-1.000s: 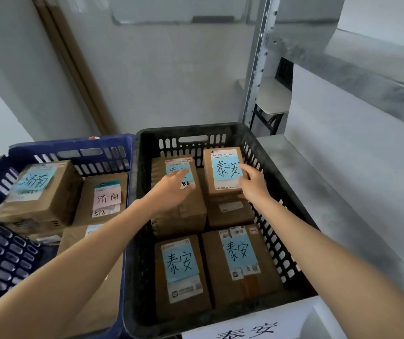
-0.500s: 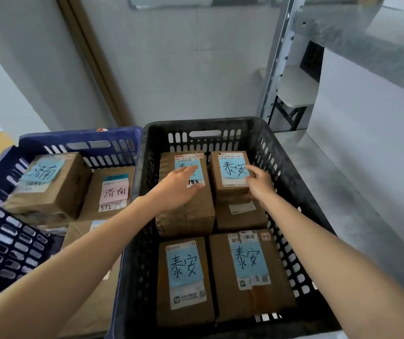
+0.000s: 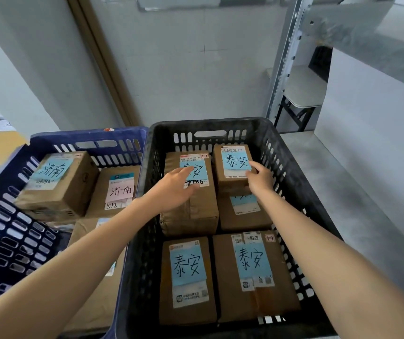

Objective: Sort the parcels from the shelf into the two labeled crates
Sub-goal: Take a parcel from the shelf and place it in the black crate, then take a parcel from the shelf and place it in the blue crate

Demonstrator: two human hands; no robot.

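Right grip point(image 3: 259, 179) holds boxy cardboard parcel point(image 3: 230, 185)

Black crate point(image 3: 291, 152), blue crate point(image 3: 5, 238) (both slotted), brown parcels point(image 3: 188, 299)

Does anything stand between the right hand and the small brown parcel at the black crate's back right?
Nothing visible does. The right hand grips the small brown cardboard parcel at its near right corner, inside the black plastic crate.

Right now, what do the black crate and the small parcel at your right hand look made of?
Black crate: probably moulded plastic, matte and dusty, given its slotted walls. Small parcel at the right hand: brown cardboard, matte, topped with a blue paper note.
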